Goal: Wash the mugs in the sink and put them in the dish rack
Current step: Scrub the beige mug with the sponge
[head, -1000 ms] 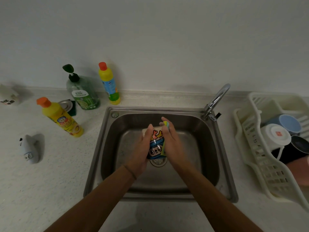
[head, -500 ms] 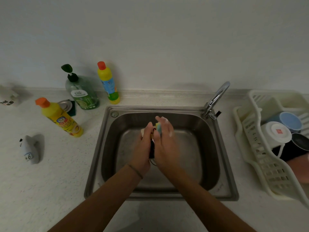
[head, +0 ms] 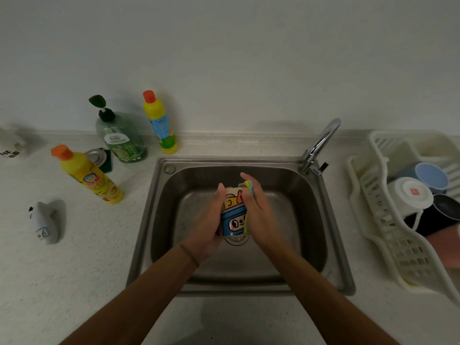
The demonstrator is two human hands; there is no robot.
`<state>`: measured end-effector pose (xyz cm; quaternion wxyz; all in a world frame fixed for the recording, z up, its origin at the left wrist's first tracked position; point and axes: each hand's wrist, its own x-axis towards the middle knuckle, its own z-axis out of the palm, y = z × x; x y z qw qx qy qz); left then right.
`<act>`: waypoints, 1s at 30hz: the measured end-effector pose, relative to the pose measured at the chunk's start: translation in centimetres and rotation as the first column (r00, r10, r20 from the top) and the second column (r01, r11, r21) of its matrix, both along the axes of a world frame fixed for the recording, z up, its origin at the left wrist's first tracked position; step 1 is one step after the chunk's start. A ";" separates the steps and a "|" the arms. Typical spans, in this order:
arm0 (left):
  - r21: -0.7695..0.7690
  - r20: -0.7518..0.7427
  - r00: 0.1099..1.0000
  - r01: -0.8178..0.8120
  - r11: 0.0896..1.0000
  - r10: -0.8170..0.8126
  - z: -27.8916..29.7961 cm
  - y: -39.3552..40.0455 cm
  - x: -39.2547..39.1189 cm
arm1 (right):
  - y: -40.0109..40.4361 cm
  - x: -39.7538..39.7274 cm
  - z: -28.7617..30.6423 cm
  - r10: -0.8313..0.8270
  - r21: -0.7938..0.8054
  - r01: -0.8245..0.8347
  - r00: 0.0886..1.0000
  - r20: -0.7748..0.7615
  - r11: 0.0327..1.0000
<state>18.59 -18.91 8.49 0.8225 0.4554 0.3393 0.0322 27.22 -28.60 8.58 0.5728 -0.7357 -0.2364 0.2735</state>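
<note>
- Now the step in hand looks to be scrubbing the outside of the cartoon mug point(head: 233, 215), held over the sink point(head: 331, 220) just above the drain point(head: 236, 239).
- To do it well, the left hand point(head: 207, 227) should keep its grip curled firmly round the mug's left side, since a soapy wall is likely slippery, and turn the mug bit by bit so every face meets the sponge.
- The right hand point(head: 258, 215) presses the yellow-green sponge point(head: 249, 195) flat against the mug's right side, fingers fairly straight; long strokes from rim to base would likely serve best.
- Keeping the mug low in the basin should limit harm if it slips.
- The mug is cream at the far end, with an orange and yellow cartoon figure and a blue band bearing two eyes; its handle is hidden.
- Rinsing under the tap point(head: 321, 143) and the dish rack point(head: 388, 235) on the desk are, I judge, yet to come.
</note>
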 end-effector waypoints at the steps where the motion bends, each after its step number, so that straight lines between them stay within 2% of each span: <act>1: 0.003 0.005 1.000 0.004 1.000 -0.004 0.2 0.0 0.0 | 0.0 0.1 0.3 0.006 0.017 -0.005 0.999 -0.041 1.000; 4: 0.031 0.026 1.000 -0.012 0.999 0.011 0.1 -0.4 0.0 | 0.0 -0.3 0.6 0.007 0.049 -0.003 0.998 -0.067 0.999; 6: 0.077 0.030 0.998 -0.059 0.995 0.057 0.0 -0.5 0.2 | 0.1 -1.0 0.3 -0.015 0.006 0.015 1.000 -0.005 1.000; 9: 0.136 0.036 0.986 -0.166 0.977 0.162 -0.6 -0.3 0.6 | 0.1 -3.5 -0.2 0.051 -0.101 -0.018 0.938 0.342 0.995; 10: 0.159 0.038 0.982 -0.187 0.969 0.183 -0.8 -0.3 0.7 | 0.0 -4.0 -0.5 0.086 -0.114 -0.040 0.896 0.435 0.993; 11: 0.170 0.046 0.982 -0.189 0.967 0.183 -0.9 -0.3 0.6 | 0.0 -4.0 -0.5 0.095 -0.101 -0.054 0.880 0.465 0.993; 12: 0.169 0.053 0.985 -0.170 0.971 0.163 -1.1 -0.5 0.5 | 0.1 -3.5 -0.5 0.078 -0.078 -0.048 0.897 0.436 0.996; 14: 0.153 0.055 0.991 -0.132 0.979 0.125 -1.1 -1.1 0.2 | 0.5 -1.6 -0.1 -0.029 -0.013 0.033 0.975 0.218 0.999; 15: 0.151 0.055 0.992 -0.121 0.981 0.114 -0.9 -1.4 0.2 | 0.7 -0.7 0.1 -0.088 0.000 0.088 0.991 0.104 0.996; 16: 0.152 0.054 0.992 -0.124 0.981 0.117 -0.7 -1.5 0.4 | 0.9 -0.5 0.6 -0.111 -0.006 0.112 0.992 0.052 0.994; 17: 0.150 0.058 0.990 -0.137 0.979 0.129 -0.6 -1.5 0.7 | 0.8 -0.8 0.9 -0.096 -0.025 0.099 0.990 0.104 0.995; 19: 0.161 0.068 0.979 -0.200 0.966 0.191 -0.4 -1.0 1.2 | 0.6 -2.4 0.8 -0.013 -0.063 0.035 0.949 0.315 0.997; 21: 0.166 0.078 0.975 -0.219 0.961 0.209 -0.4 -0.9 1.4 | 0.2 -3.1 0.3 0.020 -0.043 -0.003 0.915 0.403 0.999; 22: 0.148 0.069 0.978 -0.206 0.967 0.197 -0.6 -1.1 1.3 | 0.1 -2.5 0.1 0.008 -0.028 0.003 0.932 0.362 1.000; 24: 0.133 0.036 0.982 -0.191 0.973 0.188 -0.7 -1.6 1.1 | 0.4 -0.8 0.2 -0.080 -0.001 0.081 0.993 0.085 0.997; 25: 0.134 0.023 0.981 -0.192 0.972 0.191 -0.8 -1.7 1.2 | 0.5 -0.4 0.3 -0.114 -0.019 0.114 0.993 -0.007 0.993; 26: 0.136 0.015 0.980 -0.201 0.970 0.201 -0.8 -1.8 1.4 | 0.4 -0.6 0.5 -0.118 -0.038 0.118 0.993 -0.003 0.992; 29: 0.166 0.021 0.973 -0.229 0.959 0.229 -0.6 -1.3 1.9 | 0.3 -2.8 0.3 -0.031 -0.068 0.058 0.938 0.345 0.996; 30: 0.179 0.014 0.974 -0.225 0.958 0.226 -0.6 -1.2 1.9 | 0.2 -2.9 -0.2 -0.018 -0.056 0.043 0.922 0.386 0.998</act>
